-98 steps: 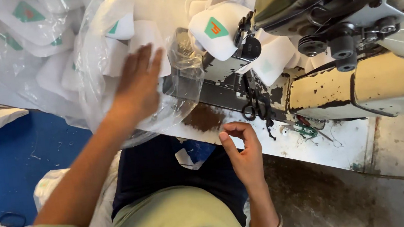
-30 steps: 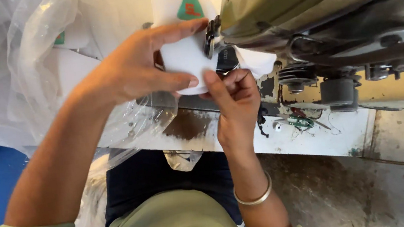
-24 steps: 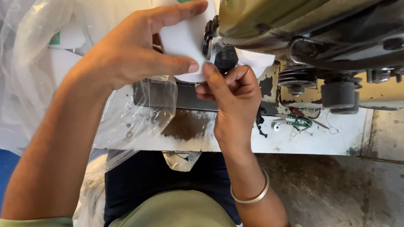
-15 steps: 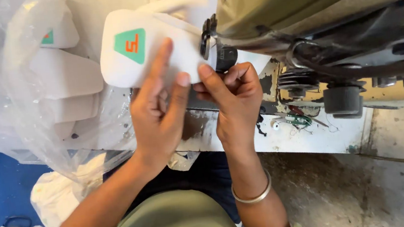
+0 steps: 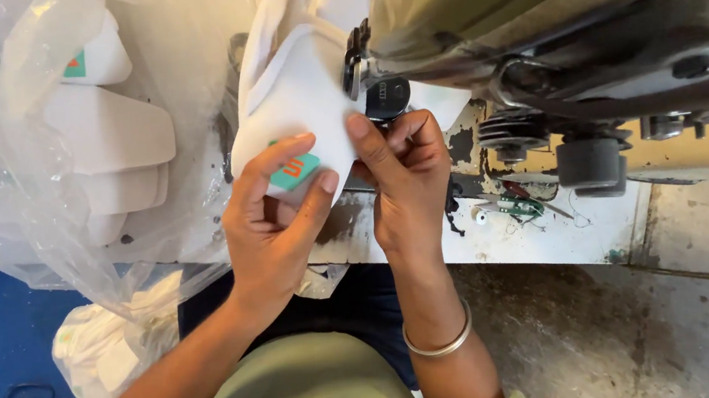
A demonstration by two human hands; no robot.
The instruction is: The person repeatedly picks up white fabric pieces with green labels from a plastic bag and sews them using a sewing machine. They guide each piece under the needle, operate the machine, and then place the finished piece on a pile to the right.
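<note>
White fabric piece (image 5: 297, 108) now turned since half second ago: green patch, earlier up top, sits low by left hand (image 5: 274, 225). Left fingers pinch near edge; right hand (image 5: 405, 176) fingers clamp it at sewing machine (image 5: 546, 21) head (needle hidden). Tabletop (image 5: 551, 235) just beyond.

The left hand (image 5: 274, 229) covers part of the green patch (image 5: 295, 172); the sewing machine (image 5: 564, 19) is cut off by the picture's edge.

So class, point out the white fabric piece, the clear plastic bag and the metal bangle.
white fabric piece (image 5: 301, 108), head view, on its bare middle.
clear plastic bag (image 5: 43, 245), head view, on its crinkled lower wall.
metal bangle (image 5: 440, 346), head view, on the band at the right wrist.
</note>
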